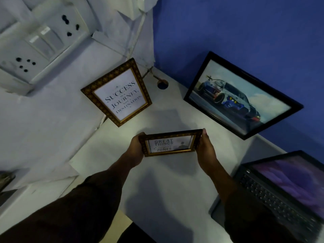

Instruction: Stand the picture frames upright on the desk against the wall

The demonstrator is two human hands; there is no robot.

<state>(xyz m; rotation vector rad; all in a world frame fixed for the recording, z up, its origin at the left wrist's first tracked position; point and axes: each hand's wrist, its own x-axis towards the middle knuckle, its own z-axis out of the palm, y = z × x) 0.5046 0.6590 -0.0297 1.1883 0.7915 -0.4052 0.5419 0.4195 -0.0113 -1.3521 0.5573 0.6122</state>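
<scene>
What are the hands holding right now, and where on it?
The small gold frame, gripped by both hands above the desk: left hand on its left edge, right hand on its right edge.

— What's the desk [168, 181] like from where you're driving?

— I see a pale top pushed into the corner where the white wall meets the blue one. A round cable hole [162, 84] sits near that corner.

— And what's resting on it?

— Left of the hole, a gold-edged quote frame [117, 92] stands on its lower edge, leaning on the white wall. Right of the hole, a black-framed car picture [242, 96] leans on the blue wall. Farther right of the hole and nearer me, an open laptop [280, 195] lies on the top.
</scene>
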